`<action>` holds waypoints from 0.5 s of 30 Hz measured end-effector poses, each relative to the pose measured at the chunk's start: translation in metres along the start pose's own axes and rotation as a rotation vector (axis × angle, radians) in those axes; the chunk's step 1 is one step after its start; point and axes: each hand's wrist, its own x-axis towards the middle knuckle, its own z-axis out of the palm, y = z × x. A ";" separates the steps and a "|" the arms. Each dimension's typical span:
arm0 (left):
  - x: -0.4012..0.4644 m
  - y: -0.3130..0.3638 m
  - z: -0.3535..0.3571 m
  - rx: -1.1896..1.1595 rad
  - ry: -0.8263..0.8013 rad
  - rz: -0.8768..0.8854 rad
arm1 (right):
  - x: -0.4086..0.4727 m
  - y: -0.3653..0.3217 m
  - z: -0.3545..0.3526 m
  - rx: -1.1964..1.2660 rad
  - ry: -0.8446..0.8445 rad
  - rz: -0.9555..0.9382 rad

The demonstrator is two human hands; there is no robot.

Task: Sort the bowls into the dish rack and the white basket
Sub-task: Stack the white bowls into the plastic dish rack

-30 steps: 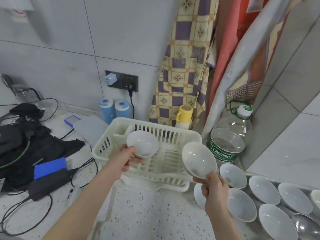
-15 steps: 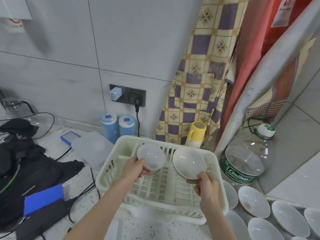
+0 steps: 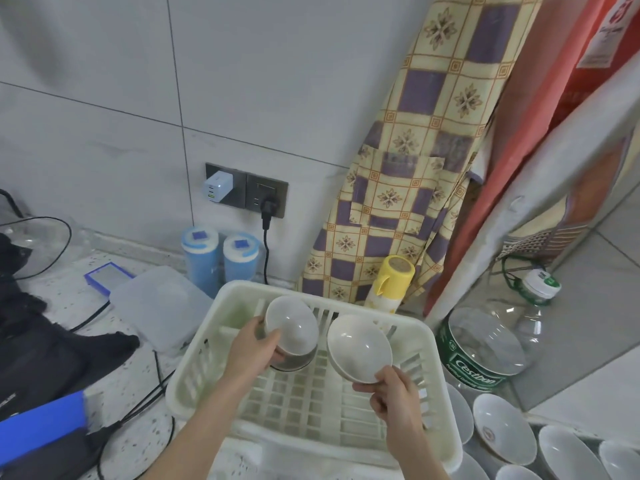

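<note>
Cables point(image 3: 145, 403) and black bag point(image 3: 41, 344) far left on the counter. Left hand point(image 3: 254, 351) gripping small bowl point(image 3: 292, 329), tilted on edge over the white dish rack point(image 3: 429, 344), likely to stand in the slots. Right hand point(image 3: 391, 393) pinching wider bowl point(image 3: 359, 347) just beside, tilted too. More bowls point(image 3: 498, 422) waiting at right.

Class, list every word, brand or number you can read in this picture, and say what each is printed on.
"Cestbon": green label of the large clear water bottle.
Red hanging sheet, top right: print too blurred to read.
Bowl beside the dish rack: emblem inside, too small to read.
</note>
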 end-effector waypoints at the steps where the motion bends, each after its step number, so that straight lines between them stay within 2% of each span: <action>1: 0.000 -0.001 0.000 0.001 -0.010 -0.004 | 0.001 0.001 0.000 -0.005 0.000 0.000; 8: 0.002 -0.003 0.003 0.074 -0.081 -0.042 | 0.005 0.004 0.000 -0.014 0.000 0.018; 15: 0.004 -0.007 0.003 0.208 -0.054 0.028 | 0.005 0.006 -0.001 -0.025 0.005 0.005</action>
